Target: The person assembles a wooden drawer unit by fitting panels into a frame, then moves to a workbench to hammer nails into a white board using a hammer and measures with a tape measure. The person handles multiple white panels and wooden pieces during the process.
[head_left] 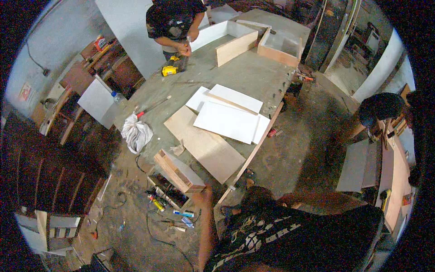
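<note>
My left hand (202, 196) is closed on the lower right corner of a wooden box-like piece (174, 170). That piece has bare wood edges and a pale inner face, and is tilted beside the near end of the table. My right forearm (317, 202) lies bent across in front of my dark shirt; its hand is in shadow and I cannot make out its fingers. Just beyond the piece in my left hand, a bare wooden board (206, 147) lies on the work table (181, 95). White panels (226, 120) overlap its far end.
Across the table a co-worker (174, 27) stands near a yellow drill (170, 70) and white-lined wooden frames (235, 47). Another person (380, 109) bends at the right beside boards (353, 165). A white cloth (137, 133) hangs at the table's left edge. Tubes and a cable (156, 238) lie on the floor.
</note>
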### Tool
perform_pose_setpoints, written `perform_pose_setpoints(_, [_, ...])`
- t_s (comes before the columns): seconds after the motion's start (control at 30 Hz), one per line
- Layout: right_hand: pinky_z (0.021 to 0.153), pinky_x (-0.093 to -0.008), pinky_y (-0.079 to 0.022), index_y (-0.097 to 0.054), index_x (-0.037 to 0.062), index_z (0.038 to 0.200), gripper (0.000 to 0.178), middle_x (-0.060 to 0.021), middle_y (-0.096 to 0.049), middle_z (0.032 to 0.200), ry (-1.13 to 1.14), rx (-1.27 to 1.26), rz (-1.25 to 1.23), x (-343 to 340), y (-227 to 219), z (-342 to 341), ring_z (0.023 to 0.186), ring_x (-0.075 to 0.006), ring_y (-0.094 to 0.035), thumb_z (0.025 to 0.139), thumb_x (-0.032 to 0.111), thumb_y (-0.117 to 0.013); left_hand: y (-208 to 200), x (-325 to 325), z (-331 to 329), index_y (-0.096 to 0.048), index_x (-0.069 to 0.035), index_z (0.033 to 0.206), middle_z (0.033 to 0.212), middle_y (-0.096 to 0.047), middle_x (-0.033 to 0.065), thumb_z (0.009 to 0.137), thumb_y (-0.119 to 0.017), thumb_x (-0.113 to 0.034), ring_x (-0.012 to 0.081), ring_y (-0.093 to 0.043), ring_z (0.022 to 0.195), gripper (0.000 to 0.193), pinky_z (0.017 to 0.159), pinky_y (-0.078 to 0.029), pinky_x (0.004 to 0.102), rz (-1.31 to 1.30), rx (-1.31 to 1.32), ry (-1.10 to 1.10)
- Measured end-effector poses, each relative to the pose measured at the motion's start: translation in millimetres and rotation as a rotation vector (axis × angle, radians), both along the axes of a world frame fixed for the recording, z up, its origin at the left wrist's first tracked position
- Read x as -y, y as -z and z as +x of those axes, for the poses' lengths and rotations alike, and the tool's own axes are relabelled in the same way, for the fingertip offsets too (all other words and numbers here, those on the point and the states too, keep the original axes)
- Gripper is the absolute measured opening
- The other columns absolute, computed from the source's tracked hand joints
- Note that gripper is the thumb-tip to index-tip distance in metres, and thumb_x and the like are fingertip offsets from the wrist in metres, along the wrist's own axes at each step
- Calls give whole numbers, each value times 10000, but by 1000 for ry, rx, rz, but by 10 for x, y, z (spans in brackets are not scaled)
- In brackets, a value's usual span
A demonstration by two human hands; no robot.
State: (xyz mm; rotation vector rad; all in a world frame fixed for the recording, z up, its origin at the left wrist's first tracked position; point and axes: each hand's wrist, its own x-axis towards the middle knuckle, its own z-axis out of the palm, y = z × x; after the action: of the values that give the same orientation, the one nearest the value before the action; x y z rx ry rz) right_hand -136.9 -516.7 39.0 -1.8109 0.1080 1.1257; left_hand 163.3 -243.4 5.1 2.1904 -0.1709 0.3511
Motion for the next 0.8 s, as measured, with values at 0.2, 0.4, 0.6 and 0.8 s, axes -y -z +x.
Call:
perform_pose_setpoints(0.2, [801, -378, -519, -643, 80, 1165, 263, -98, -680, 994, -31, -53, 24, 244, -105, -25, 849, -237, -627, 963, 248, -636, -68, -93, 2, -688, -31, 891, 799, -697, 158, 758, -748, -256, 397, -687, 790, 268, 688, -552, 485, 93, 35, 175])
perform_pose_setpoints(0.4, [787, -364, -517, -635, 76, 1178, 275, -82, -675, 997, -54, -70, 24, 418, -177, 92, 837, -220, -619, 958, 241, -648, -75, -132, -8, -701, -58, 916, 837, -704, 154, 715, -757, -223, 406, -678, 801, 265, 696, -541, 490, 144, -82, 187])
perform_pose_setpoints(0.6, [772, -351, -516, -627, 71, 1191, 289, -66, -670, 1000, -19, -59, 28, 230, 13, 73, 825, -203, -610, 953, 233, -660, -13, -154, 24, -700, -41, 1037, 988, -714, 180, 725, -786, -225, 424, -676, 931, 372, 806, -544, 495, 73, 16, 171])
perform_pose_setpoints(0.8, [758, -337, -514, -618, 67, 1204, 306, -50, -665, 1003, 25, -64, 46, 269, -24, -112, 813, -185, -602, 948, 225, -672, -56, -127, 31, -652, 24, 1089, 1012, -695, 235, 789, -779, -285, 444, -664, 934, 449, 824, -543, 467, 104, 175, 209])
